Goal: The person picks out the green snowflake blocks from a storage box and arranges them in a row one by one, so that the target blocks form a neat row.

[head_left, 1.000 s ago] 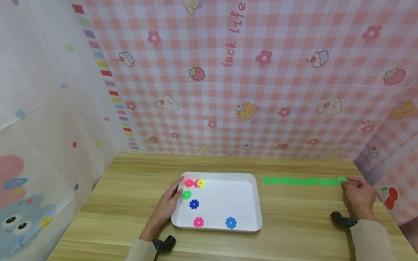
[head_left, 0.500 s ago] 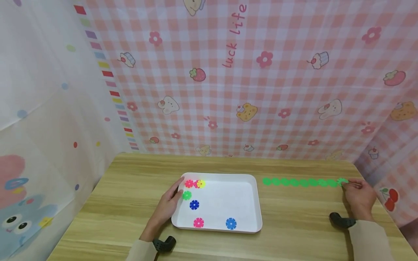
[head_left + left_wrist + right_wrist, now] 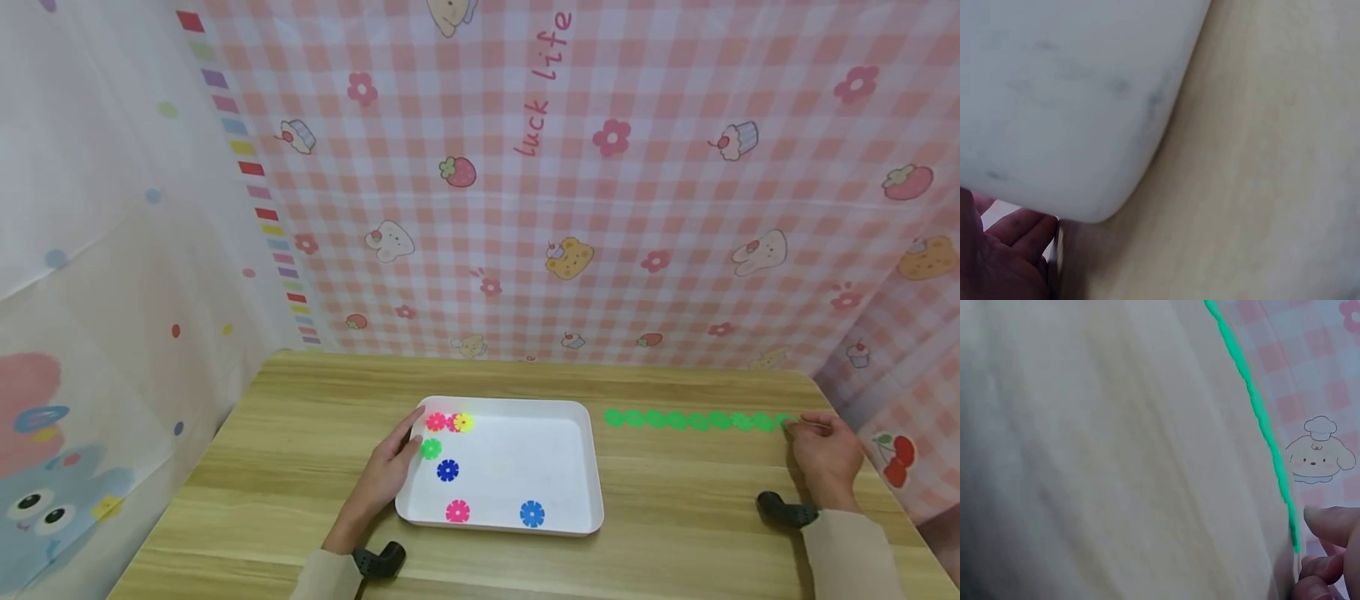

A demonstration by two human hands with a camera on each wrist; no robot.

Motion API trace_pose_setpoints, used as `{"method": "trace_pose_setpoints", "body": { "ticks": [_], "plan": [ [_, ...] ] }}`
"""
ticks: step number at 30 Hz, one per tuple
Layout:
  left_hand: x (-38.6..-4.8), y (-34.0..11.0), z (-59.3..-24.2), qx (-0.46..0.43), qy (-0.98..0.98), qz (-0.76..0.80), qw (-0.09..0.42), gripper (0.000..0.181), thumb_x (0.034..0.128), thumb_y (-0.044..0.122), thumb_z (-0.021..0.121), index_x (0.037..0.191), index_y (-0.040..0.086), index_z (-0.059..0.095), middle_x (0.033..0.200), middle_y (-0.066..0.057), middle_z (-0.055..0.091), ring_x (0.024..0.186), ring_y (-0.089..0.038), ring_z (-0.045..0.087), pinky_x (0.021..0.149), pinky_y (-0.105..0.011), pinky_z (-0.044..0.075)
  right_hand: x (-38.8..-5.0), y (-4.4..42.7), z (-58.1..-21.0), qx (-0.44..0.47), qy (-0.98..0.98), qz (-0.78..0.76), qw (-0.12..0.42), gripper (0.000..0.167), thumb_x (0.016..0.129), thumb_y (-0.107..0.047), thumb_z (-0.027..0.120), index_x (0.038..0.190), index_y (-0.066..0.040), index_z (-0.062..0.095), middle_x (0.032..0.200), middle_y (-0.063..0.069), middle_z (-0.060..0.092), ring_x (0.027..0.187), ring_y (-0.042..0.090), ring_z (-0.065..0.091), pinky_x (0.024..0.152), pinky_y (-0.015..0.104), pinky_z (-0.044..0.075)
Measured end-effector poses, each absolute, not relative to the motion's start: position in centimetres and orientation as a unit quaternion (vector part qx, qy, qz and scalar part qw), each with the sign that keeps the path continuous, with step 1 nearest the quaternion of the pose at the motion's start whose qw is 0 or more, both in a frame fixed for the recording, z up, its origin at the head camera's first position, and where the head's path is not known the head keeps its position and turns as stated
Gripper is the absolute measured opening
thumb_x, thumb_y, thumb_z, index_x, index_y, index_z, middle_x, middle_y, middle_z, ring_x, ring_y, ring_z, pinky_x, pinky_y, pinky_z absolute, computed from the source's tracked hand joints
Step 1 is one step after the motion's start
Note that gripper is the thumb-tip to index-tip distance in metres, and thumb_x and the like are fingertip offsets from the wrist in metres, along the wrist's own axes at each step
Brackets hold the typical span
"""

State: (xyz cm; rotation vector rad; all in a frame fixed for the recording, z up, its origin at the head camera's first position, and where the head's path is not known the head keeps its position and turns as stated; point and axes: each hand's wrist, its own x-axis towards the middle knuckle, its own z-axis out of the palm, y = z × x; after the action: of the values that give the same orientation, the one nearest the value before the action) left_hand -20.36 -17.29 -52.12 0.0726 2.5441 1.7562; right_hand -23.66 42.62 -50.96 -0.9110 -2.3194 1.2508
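Observation:
In the head view, my left hand (image 3: 386, 471) holds the left side of a white tray (image 3: 525, 462), thumb at the rim. Its fingers (image 3: 1022, 234) appear beside the tray's rounded corner in the left wrist view. Far to the right, my right hand (image 3: 828, 454) pinches the end piece of a row of green snowflake discs (image 3: 697, 420) lying on the table. In the right wrist view that row runs as a thin green line (image 3: 1263, 422), ending beside my thumb (image 3: 1329, 525) and curled fingers. The end disc is partly hidden by my fingertips.
Inside the tray lie pink (image 3: 457, 512), yellow (image 3: 463, 422), green (image 3: 431, 449), dark blue (image 3: 447, 470) and light blue (image 3: 532, 513) discs. A pink checked cloth (image 3: 525, 250) hangs behind the wooden table (image 3: 675, 542).
The green disc at the row's right end has gone from raised and tilted to flatter, in line with the others. My left hand and the tray have stayed in place.

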Motion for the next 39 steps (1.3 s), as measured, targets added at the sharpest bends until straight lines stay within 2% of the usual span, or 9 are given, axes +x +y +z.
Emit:
{"method": "trace_pose_setpoints", "body": {
  "ticks": [8,15,18,23,26,29,32,35,39],
  "plan": [
    [-20.5,-17.3,-52.3,0.023,0.825,0.564,0.018,0.048,0.1064,0.020,0.042,0.154,0.029,0.037,0.163,-0.004,0.028,0.151,-0.026,0.021,0.122,-0.049,0.017,-23.9,41.1,-50.4,-0.325,-0.792,0.479,0.193,0.007,0.092,-0.025,0.064,0.091,-0.019,0.061,0.059,-0.031,0.043,0.059,-0.008,0.043,0.056,0.014,0.037],
    [-20.5,-17.3,-52.3,0.026,0.825,0.565,0.018,0.048,0.1065,0.020,0.042,0.154,0.028,0.037,0.163,-0.004,0.028,0.151,-0.025,0.021,0.122,-0.048,0.017,-24.8,37.0,-48.3,-0.280,-0.791,0.517,0.170,0.008,0.093,-0.027,0.067,0.094,-0.020,0.062,0.070,-0.024,0.049,0.069,-0.001,0.046,0.056,0.016,0.041],
    [-20.4,-17.4,-52.2,0.027,0.823,0.567,0.022,0.048,0.1064,0.019,0.042,0.154,0.028,0.037,0.163,-0.003,0.028,0.151,-0.023,0.020,0.123,-0.047,0.016,-25.1,34.9,-47.0,-0.237,-0.806,0.522,0.150,0.015,0.094,-0.030,0.066,0.099,-0.016,0.064,0.077,-0.020,0.051,0.073,0.001,0.048,0.058,0.017,0.042],
    [-20.4,-17.3,-52.1,0.019,0.824,0.566,0.025,0.048,0.1064,0.021,0.043,0.153,0.030,0.037,0.163,-0.003,0.028,0.151,-0.023,0.020,0.123,-0.047,0.016,-25.3,31.4,-44.7,-0.099,-0.841,0.530,0.046,0.034,0.100,-0.033,0.058,0.116,-0.004,0.060,0.089,-0.011,0.056,0.069,0.005,0.050,0.057,0.023,0.045],
    [-20.5,-17.3,-52.2,0.019,0.826,0.563,0.021,0.048,0.1064,0.020,0.043,0.154,0.028,0.038,0.163,-0.005,0.028,0.151,-0.026,0.020,0.122,-0.049,0.016,-25.5,29.2,-43.7,-0.006,-0.842,0.538,-0.037,0.035,0.103,-0.028,0.054,0.120,0.002,0.056,0.084,-0.003,0.054,0.060,0.007,0.045,0.052,0.026,0.042],
    [-20.6,-17.3,-52.1,0.019,0.827,0.561,0.017,0.048,0.1064,0.019,0.042,0.154,0.027,0.038,0.163,-0.007,0.028,0.151,-0.028,0.020,0.122,-0.050,0.016,-25.8,26.9,-43.1,0.054,-0.833,0.542,-0.092,0.033,0.102,-0.023,0.055,0.120,0.004,0.055,0.086,0.003,0.055,0.056,0.008,0.041,0.050,0.027,0.040],
    [-20.7,-17.3,-52.1,0.017,0.828,0.560,0.012,0.048,0.1063,0.018,0.043,0.153,0.027,0.039,0.162,-0.007,0.029,0.151,-0.029,0.021,0.122,-0.050,0.016,-26.2,24.4,-42.6,0.095,-0.829,0.536,-0.127,0.034,0.101,-0.023,0.058,0.120,0.005,0.056,0.091,0.007,0.058,0.055,0.010,0.040,0.051,0.027,0.040],
    [-20.7,-17.3,-52.1,0.012,0.828,0.560,0.014,0.048,0.1063,0.019,0.042,0.153,0.028,0.039,0.162,-0.006,0.029,0.151,-0.028,0.021,0.122,-0.049,0.015,-26.4,22.1,-42.3,0.126,-0.827,0.526,-0.152,0.031,0.099,-0.021,0.061,0.117,0.004,0.059,0.087,0.008,0.058,0.055,0.011,0.040,0.051,0.027,0.039],
    [-20.6,-17.2,-52.1,0.011,0.828,0.560,0.020,0.048,0.1064,0.019,0.042,0.153,0.028,0.038,0.163,-0.006,0.028,0.151,-0.027,0.020,0.122,-0.049,0.015,-26.5,19.2,-42.6,0.148,-0.830,0.511,-0.171,0.021,0.098,-0.016,0.061,0.111,0.000,0.063,0.084,0.009,0.059,0.054,0.014,0.041,0.048,0.026,0.037]
  ]
}}
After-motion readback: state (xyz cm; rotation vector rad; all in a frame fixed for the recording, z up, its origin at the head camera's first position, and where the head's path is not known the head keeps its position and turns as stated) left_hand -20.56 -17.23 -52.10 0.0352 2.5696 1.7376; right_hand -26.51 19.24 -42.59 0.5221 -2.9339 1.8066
